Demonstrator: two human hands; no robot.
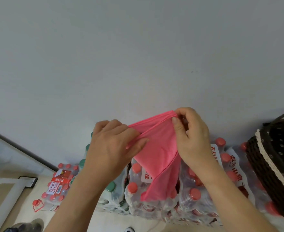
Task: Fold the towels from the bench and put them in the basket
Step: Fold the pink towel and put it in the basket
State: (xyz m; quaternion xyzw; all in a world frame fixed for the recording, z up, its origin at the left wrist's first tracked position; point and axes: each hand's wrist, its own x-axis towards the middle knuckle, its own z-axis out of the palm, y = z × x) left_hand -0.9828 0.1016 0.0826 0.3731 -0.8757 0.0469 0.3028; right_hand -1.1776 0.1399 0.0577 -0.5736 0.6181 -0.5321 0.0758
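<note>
left hand: our left hand [114, 144] grips one end of the pink towel's [159, 148] top hem, thumb laid over the edge and fingers curled behind it, well left of the basket [275, 156].
right hand: our right hand [193, 136] pinches the other end of the hem between thumb and bent fingers, nearer the basket but apart from it.
towel: we hold it up in the air left of the basket, doubled over, its lower corner hanging down in front of the bottle packs [193, 195].
basket: dark woven, cream lace trim, partly cut off by the picture's right edge.
bottle packs: shrink-wrapped, red caps, just left of the basket; the towel and our forearms hide part of them.
green-capped bottles [111, 186]: further left of the basket, behind our left forearm.
small pack [61, 183]: on the floor, farthest left of the basket.
</note>
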